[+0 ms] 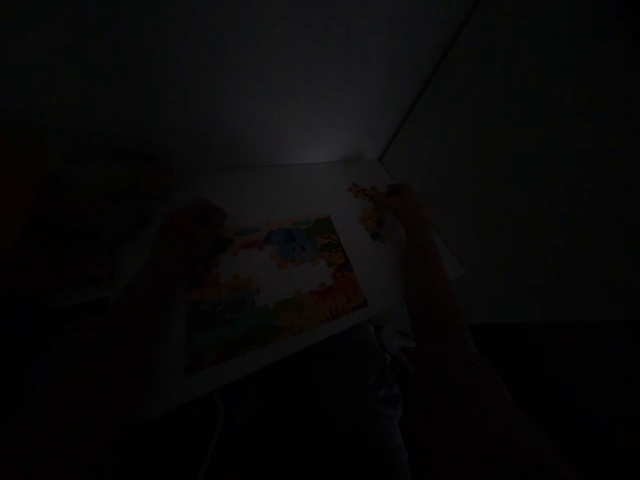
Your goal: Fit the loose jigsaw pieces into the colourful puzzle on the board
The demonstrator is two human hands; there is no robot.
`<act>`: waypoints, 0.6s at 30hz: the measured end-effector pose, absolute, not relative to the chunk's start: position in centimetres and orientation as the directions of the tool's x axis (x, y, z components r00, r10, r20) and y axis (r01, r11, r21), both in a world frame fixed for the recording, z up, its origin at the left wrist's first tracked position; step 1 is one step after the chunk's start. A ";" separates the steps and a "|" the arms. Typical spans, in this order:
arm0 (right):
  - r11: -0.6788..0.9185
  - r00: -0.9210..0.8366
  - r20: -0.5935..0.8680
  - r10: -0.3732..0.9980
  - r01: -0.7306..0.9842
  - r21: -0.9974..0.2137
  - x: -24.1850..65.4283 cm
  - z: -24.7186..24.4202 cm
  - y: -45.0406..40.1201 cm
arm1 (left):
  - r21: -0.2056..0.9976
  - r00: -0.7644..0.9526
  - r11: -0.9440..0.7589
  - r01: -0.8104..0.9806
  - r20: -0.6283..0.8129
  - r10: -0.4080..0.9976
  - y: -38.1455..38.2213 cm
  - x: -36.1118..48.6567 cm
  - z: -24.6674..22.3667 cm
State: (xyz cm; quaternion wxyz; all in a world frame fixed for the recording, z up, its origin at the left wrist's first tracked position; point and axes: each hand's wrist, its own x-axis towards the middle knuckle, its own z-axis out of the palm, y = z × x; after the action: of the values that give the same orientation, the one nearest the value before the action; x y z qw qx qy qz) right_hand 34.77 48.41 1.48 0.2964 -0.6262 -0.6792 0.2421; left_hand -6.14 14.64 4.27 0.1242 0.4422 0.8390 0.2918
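The view is very dark. A partly assembled jigsaw puzzle (pixel 280 323) with coloured animals and plants lies on a white board (pixel 290 187); a white gap shows in its middle. Beyond its right side lies a small pile of loose jigsaw pieces (pixel 375 223). My right hand (pixel 400 200) reaches over this pile, fingers stretched to the left at its upper pieces; a piece held under the fingertips cannot be made out. At the puzzle's upper left corner is my left hand (pixel 197 223), in deep shadow, its fingers too dark to read.
A pale wall (pixel 310 100) rises behind the board, meeting another wall (pixel 500 167) in a corner at right. Below the board's front edge are dim cloth folds (pixel 385 380) and a thin pale cable (pixel 217 427). Blurred reddish shapes stand at far left.
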 end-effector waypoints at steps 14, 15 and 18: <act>0.566 -0.476 0.375 0.795 0.361 -0.741 27.4 4.3 41.4 | 0.684 -0.482 0.219 0.696 0.219 0.848 14.8 -7.0 2.3; 0.613 -0.551 0.379 0.743 0.335 -0.715 26.1 4.6 39.7 | 0.686 -0.480 0.215 0.695 0.219 0.850 14.8 -6.9 2.4; 0.719 -0.748 0.352 0.562 0.231 -0.656 22.1 4.5 34.9 | 0.701 -0.478 0.197 0.685 0.230 0.848 14.6 -6.7 2.4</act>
State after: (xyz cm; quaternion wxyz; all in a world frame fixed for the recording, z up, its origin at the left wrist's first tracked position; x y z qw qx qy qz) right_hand 22.07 34.89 4.53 0.2751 -0.2239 -0.8853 0.3009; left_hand -6.73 14.64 2.44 0.1043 0.5000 0.7664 0.3895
